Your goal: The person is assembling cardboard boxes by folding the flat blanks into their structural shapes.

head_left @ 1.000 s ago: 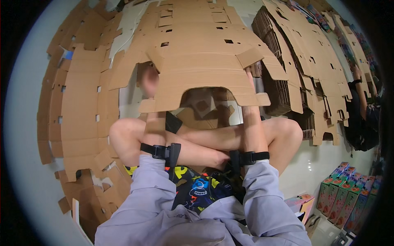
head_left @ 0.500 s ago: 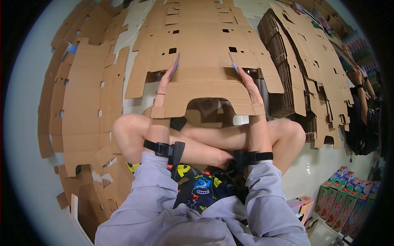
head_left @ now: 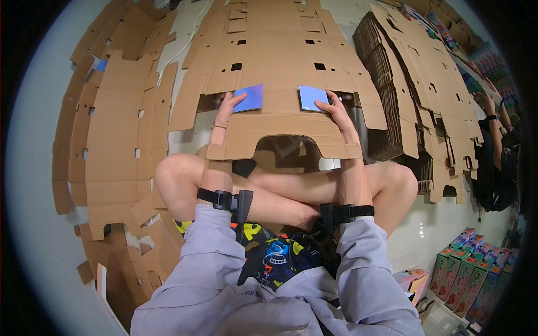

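A large flat brown cardboard carton blank (head_left: 280, 64) with punched holes lies in front of me, its near end above my crossed legs. Two small flaps with glossy blue faces are folded inward over it: a left flap (head_left: 250, 97) and a right flap (head_left: 311, 98). My left hand (head_left: 226, 107) is closed on the left flap, thumb on the blue face and fingers partly hidden at the cardboard's edge. In the same way my right hand (head_left: 340, 111) is closed on the right flap. Between my wrists, the near panel (head_left: 280, 126) has a wide curved cutout.
At the right stands a thick stack of flat cardboard blanks (head_left: 384, 89). More opened cardboard (head_left: 115, 140) lies at the left. Lower right, several printed boxes (head_left: 465, 274) stand in a row. Another person's arm (head_left: 494, 126) shows at the far right.
Both flaps have swung inward and down, from upright and edge-on to nearly flat, so their blue faces now show. My hands have turned with them, thumbs inward.
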The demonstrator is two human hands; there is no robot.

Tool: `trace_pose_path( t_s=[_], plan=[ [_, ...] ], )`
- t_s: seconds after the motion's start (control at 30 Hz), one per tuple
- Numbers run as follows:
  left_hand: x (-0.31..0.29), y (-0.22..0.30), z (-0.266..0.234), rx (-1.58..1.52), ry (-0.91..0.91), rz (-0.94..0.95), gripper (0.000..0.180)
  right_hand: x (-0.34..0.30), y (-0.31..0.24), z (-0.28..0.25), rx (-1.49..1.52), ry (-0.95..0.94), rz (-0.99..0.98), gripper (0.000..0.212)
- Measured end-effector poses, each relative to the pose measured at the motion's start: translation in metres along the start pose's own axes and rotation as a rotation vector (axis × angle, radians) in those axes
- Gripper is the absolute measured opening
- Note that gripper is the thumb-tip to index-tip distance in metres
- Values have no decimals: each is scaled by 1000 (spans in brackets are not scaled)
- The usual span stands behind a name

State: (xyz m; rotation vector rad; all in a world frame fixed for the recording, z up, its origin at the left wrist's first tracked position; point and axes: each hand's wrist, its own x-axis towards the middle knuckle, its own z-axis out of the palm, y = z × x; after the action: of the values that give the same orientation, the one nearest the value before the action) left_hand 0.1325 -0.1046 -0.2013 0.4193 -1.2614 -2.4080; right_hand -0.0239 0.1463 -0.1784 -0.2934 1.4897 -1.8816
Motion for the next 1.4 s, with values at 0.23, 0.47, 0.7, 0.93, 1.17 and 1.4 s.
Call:
trace_pose_path(
  t_s=[0.23,0.47,0.7,0.93,1.17,1.4],
  plan=[
    [6,-7,-5,-61,46,1,61,10,5,-10,-33,49,24,57],
    [16,-7,-22,43,292,120,62,-8,-10,12,78,-29,-32,48],
    [2,-3,7,33,285,68,77,1,0,-4,59,-63,-87,49],
    [3,-3,1,-3,252,148,75,7,5,-3,50,-18,-46,47],
    [-5,21,-16,-92,129,34,39,17,7,-6,212,35,-26,45],
    [-5,18,-2,-50,-23,-8,24,16,10,-9,125,-28,114,46]
  ],
)
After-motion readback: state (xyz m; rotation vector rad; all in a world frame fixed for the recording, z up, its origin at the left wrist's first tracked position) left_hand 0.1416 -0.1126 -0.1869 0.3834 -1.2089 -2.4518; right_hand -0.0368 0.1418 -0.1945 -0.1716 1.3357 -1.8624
